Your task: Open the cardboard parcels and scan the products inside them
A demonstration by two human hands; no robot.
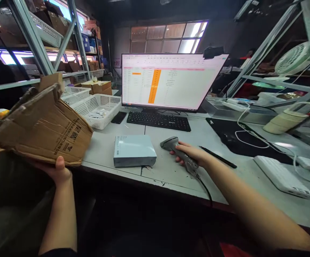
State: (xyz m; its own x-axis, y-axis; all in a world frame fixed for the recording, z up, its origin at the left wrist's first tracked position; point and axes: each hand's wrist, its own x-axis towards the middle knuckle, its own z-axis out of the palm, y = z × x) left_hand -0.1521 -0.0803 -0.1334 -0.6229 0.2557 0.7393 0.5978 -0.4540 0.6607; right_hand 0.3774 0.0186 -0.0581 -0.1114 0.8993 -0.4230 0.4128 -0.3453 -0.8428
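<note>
My left hand [57, 171] grips an opened brown cardboard box [45, 132] from below at the left edge of the desk, thumb against its printed side. The box is tilted, with its flaps raised; its inside is hidden. In my right hand [188, 151] is a grey barcode scanner [172, 143], fingers wrapped round its handle, with a dark cable running down over the desk edge. Between both hands a small light-blue box [135, 150] lies flat on the white desk, apart from the scanner's head.
A monitor [171, 82] showing a spreadsheet stands behind a black keyboard [157, 120]. White baskets [101, 121] and a phone [119, 117] lie left. On the right are a black pen [218, 157], a mouse mat [221, 135], a white power bank [283, 176] and a cup [286, 119].
</note>
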